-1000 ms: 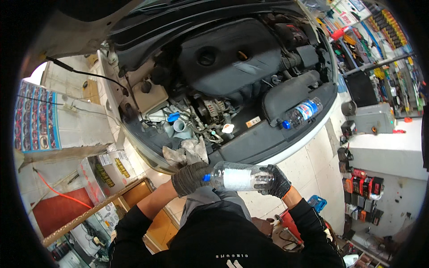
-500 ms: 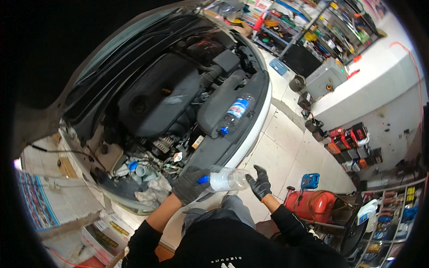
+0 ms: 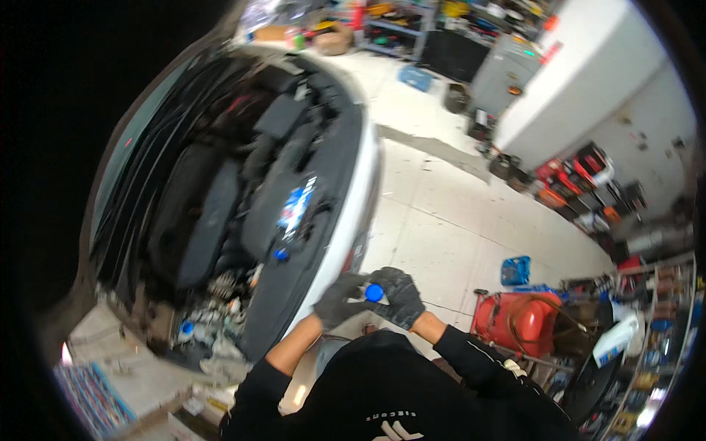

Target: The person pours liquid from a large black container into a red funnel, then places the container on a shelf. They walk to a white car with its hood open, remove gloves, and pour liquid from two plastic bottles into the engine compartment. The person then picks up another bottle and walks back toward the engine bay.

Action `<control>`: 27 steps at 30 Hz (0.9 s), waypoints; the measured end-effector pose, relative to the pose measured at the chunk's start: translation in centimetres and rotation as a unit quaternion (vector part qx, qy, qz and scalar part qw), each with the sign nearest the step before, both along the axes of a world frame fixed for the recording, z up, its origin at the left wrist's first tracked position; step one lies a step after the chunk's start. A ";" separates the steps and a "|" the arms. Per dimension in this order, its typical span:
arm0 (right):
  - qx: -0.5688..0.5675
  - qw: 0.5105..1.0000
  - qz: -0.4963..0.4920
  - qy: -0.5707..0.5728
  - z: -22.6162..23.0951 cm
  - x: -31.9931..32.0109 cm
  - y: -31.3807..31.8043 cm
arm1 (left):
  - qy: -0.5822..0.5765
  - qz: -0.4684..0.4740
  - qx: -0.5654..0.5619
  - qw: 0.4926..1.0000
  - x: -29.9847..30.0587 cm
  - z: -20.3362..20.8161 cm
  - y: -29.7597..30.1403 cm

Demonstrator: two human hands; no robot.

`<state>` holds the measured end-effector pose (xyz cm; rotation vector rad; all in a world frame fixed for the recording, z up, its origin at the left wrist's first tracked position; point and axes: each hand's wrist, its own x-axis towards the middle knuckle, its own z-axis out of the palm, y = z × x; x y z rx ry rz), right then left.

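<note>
In front of my body I hold a clear plastic bottle with its blue cap (image 3: 374, 293) facing up; most of the bottle is hidden beneath the cap and my hands. My left hand (image 3: 340, 301), in a dark grey glove, grips its left side. My right hand (image 3: 401, 300), gloved alike, wraps around it from the right, fingers beside the cap. A second clear bottle (image 3: 295, 211) with a blue label and blue cap lies on the front edge of the open engine bay, left of my hands.
The car's white front edge (image 3: 340, 242) curves past my left hand. A crumpled rag (image 3: 224, 359) lies at the bay's near corner. To my right stand a red tank (image 3: 515, 323) and a blue jug (image 3: 515, 270). Boxed goods (image 3: 581, 176) line the far wall.
The bottle has turned from lying sideways to cap up. My right hand has moved left and closed around it. The view has swung right, away from the car.
</note>
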<state>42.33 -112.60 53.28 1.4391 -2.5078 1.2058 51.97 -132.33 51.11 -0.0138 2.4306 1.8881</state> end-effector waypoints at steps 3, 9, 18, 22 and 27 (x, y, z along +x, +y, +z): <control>0.006 0.986 -0.157 -0.059 -0.6 -2.8 3.3 | -0.017 0.330 -0.105 0.938 -3.5 -5.2 -4.6; 0.001 0.961 -0.271 -0.059 -1.8 -12.3 6.6 | -0.135 0.473 -0.235 0.839 -6.0 -14.1 -13.9; 0.061 0.961 -0.267 -0.028 -1.1 -28.5 8.6 | -0.131 0.549 -0.236 0.791 -6.5 -13.9 -17.3; 0.039 0.952 -0.303 -0.019 -0.6 -35.1 8.9 | 0.001 0.543 -0.223 0.810 -14.0 -6.5 -21.7; 0.017 0.946 -0.324 -0.028 -1.0 -44.1 8.1 | 0.110 0.344 -0.021 0.932 -35.2 1.5 -21.2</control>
